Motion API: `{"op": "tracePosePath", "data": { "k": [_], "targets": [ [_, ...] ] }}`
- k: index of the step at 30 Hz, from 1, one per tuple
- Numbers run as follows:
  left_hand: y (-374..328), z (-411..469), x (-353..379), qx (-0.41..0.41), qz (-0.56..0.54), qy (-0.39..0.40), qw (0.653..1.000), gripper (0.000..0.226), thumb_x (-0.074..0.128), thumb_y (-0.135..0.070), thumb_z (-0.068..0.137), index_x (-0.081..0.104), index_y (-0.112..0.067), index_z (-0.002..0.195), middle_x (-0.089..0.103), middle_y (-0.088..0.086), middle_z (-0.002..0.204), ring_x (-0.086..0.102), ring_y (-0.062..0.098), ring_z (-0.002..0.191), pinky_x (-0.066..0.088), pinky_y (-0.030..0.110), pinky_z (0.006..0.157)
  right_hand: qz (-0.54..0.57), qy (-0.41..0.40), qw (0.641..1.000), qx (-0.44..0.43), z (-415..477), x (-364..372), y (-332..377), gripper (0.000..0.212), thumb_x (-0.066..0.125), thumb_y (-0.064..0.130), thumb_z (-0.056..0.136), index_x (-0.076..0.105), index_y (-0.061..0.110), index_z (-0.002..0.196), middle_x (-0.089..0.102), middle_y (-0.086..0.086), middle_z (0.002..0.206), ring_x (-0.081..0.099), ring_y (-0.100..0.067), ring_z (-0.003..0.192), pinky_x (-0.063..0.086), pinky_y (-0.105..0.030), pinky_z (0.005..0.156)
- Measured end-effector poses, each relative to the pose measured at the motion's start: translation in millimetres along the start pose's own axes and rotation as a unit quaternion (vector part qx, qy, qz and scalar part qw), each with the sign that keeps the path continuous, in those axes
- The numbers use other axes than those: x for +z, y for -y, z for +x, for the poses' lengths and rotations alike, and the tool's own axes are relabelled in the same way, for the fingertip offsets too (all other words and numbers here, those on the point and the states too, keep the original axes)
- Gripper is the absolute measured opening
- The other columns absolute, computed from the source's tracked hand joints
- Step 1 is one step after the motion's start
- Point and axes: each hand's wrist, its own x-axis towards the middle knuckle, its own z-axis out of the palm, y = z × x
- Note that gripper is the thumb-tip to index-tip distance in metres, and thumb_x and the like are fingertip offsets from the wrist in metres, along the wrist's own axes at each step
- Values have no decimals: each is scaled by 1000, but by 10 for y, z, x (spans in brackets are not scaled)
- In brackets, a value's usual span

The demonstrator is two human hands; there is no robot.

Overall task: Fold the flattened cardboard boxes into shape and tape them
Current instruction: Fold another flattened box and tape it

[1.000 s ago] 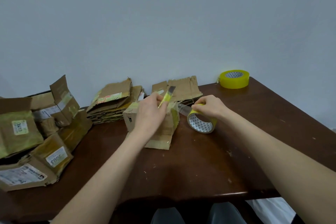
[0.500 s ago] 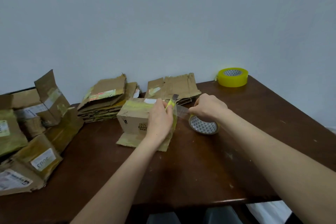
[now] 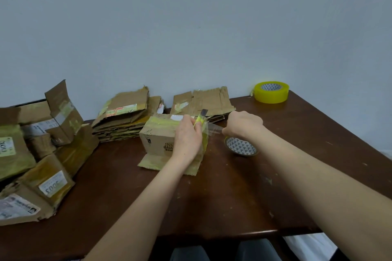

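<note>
A small cardboard box [image 3: 158, 140] stands folded at the middle of the dark wooden table [image 3: 233, 201], its lower flaps spread on the surface. My left hand [image 3: 187, 140] grips a yellow utility knife [image 3: 200, 118] at the box's right top edge, blade pointing up. My right hand [image 3: 244, 126] holds a roll of clear tape [image 3: 240, 147] just right of the box. A strip of tape [image 3: 214, 129] stretches from the roll to the box.
Two stacks of flattened cardboard [image 3: 125, 118] [image 3: 201, 101] lie against the wall behind the box. Several taped boxes [image 3: 42, 154] are piled at the left. A second yellow tape roll [image 3: 271, 92] sits at the far right corner. The table's near edge runs below my arms.
The box went from held up to standing on the table. My left hand with the knife has come down to its right top edge, and the tape roll has dropped lower to the right.
</note>
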Motion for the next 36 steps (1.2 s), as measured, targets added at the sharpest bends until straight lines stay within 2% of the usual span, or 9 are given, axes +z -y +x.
{"op": "tracePosePath", "data": {
  "k": [5,8,10,13,16,18,23,30,36],
  "targets": [
    [17,8,-46,2,-14,9,1000,17,43,-26,101,50,-11,98,53,-3,81,49,14,74,34,19,54,49,-17,999,-11,8,43,-53,21,56,33,88,65,18,99,65,-3,99,60,-24,86,44,-30,69],
    [20,21,-75,21,-36,10,999,21,45,-32,99,54,-13,100,65,2,82,62,17,76,45,30,67,162,-25,986,-37,4,55,-218,16,63,33,84,74,26,94,70,-2,95,63,-20,85,49,-29,68],
    [-22,2,-70,46,-8,12,999,21,46,-34,99,56,-15,100,65,2,81,61,19,73,46,35,68,195,-23,980,-40,-14,39,-287,14,65,32,83,75,25,88,70,-2,92,64,-19,83,51,-29,67],
    [-92,-52,-31,77,55,23,995,17,45,-27,98,55,-15,104,60,1,78,56,21,69,44,38,62,176,-23,983,-36,-14,44,-277,21,59,29,81,76,23,91,70,-2,93,65,-21,84,52,-30,67],
    [-129,-70,-17,87,82,32,992,14,45,-23,97,54,-16,105,53,-3,72,50,16,64,34,32,53,160,-13,987,-29,23,51,-246,26,56,28,78,76,23,93,70,0,91,65,-20,81,50,-28,64],
    [-122,-62,-29,81,87,30,993,15,47,-22,96,56,-15,105,54,-3,74,50,16,65,34,31,55,160,-16,987,-15,58,63,-229,24,58,28,76,75,24,92,69,0,89,65,-20,79,49,-26,62],
    [-98,-95,-45,90,97,33,991,14,50,-20,93,58,-16,104,53,-3,69,52,19,65,33,31,55,158,-61,985,23,140,155,-158,23,62,33,78,73,26,96,70,-1,94,65,-24,85,50,-27,68],
    [-148,-83,-17,123,139,39,982,22,48,-21,95,59,-12,112,58,1,83,57,23,80,42,34,64,149,-77,985,31,189,208,-126,23,61,32,78,73,25,97,70,-1,94,65,-25,85,53,-30,73],
    [-141,-57,16,126,171,35,977,20,49,-22,95,59,-13,110,57,0,81,54,21,79,41,31,63,143,-88,985,34,199,230,-119,25,60,29,78,72,25,99,70,-2,98,64,-25,87,50,-29,70]
  ]
}}
